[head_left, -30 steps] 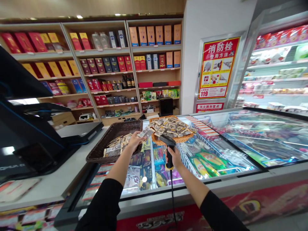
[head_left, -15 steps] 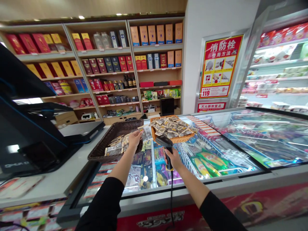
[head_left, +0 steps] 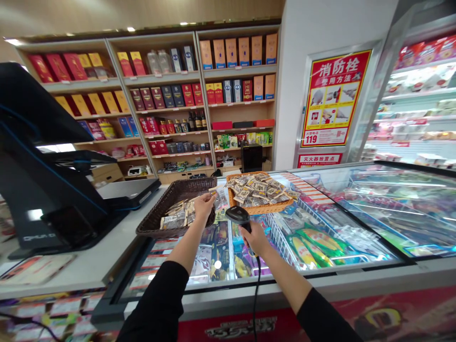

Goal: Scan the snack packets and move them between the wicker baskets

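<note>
My left hand (head_left: pixel 204 206) is closed on a small snack packet (head_left: pixel 213 191), pinched at the fingertips above the right side of a dark brown wicker basket (head_left: pixel 153 216). Several similar packets (head_left: pixel 176 216) lie inside that basket. In my right hand (head_left: pixel 257 239) is a black barcode scanner (head_left: pixel 238 215), gripped by its handle, its head pointing left and away from me. A black cable (head_left: pixel 256 289) hangs down from it. Just beyond the scanner, an orange wicker basket (head_left: pixel 276 208) holds a heap of clear-and-beige packets (head_left: pixel 257 186).
Both baskets rest on a glass-topped freezer (head_left: pixel 335 263) stocked with bagged frozen goods. On the left stand a dark checkout terminal with scale (head_left: pixel 128 190) and a white counter (head_left: pixel 103 247). Shelves of boxed goods (head_left: pixel 167 95) line the back wall; a lit display fridge (head_left: pixel 416 114) stands right.
The scanner head has swung left and tilted, now nearer my left hand. The packet stays pinched in my left hand. The whole view has shifted slightly, with things appearing further right.
</note>
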Tool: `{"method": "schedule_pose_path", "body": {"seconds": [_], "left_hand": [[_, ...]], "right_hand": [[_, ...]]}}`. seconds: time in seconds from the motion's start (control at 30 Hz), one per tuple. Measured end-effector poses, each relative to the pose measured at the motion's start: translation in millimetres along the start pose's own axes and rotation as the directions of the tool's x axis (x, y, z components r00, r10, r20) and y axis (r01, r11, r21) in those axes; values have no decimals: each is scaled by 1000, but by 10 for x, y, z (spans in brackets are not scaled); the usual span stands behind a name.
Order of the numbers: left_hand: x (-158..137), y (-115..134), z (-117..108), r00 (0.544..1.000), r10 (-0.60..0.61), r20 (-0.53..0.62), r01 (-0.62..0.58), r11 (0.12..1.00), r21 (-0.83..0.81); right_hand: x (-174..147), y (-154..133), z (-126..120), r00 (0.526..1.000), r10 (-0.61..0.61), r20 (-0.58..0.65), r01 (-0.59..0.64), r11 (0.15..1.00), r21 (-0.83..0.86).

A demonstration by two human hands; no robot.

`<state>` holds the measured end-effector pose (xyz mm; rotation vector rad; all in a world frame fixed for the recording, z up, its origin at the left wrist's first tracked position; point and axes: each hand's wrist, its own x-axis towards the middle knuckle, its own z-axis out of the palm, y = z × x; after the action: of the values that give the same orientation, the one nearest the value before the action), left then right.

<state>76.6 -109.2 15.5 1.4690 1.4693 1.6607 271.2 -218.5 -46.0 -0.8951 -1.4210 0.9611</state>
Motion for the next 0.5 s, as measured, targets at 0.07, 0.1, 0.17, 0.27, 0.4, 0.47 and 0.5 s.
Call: {"method": "schedule_pose_path", "body": {"seconds": [0.07, 0.1, 0.17, 0.27, 0.4, 0.47, 0.5], "left_hand": [[0, 2, 1, 1000, 7, 2, -7, 1000, -16], [-1, 3, 0, 1000, 10, 4, -10, 1000, -26], [-5, 5, -1, 1000, 11, 3, -11, 999, -45], [-14, 18, -3, 1000, 13, 10, -13, 999, -43], [-12, 44, -15, 1000, 12, 6, -12, 1000, -26], [-8, 54, -48, 998, 34, -59, -33, 999, 15], [-10, 59, -75, 992, 46, -119, -39, 998, 56]], "right_hand": [[-5, -12, 0, 1000, 2, 1, -2, 1000, 8], [-8, -19, 1, 1000, 2, 0, -2, 1000, 8], [-13, -34, 3, 1000, 1, -1, -1, 1000, 12], [-20, -54, 4, 1000, 0, 2, 0, 1000, 29], [-31, -53, 3, 1000, 12, 9, -13, 995, 96], [-30, -31, -11, 999, 51, -14, -48, 983, 175], [-24, -15, -27, 996, 80, -32, -70, 972, 225]]}}
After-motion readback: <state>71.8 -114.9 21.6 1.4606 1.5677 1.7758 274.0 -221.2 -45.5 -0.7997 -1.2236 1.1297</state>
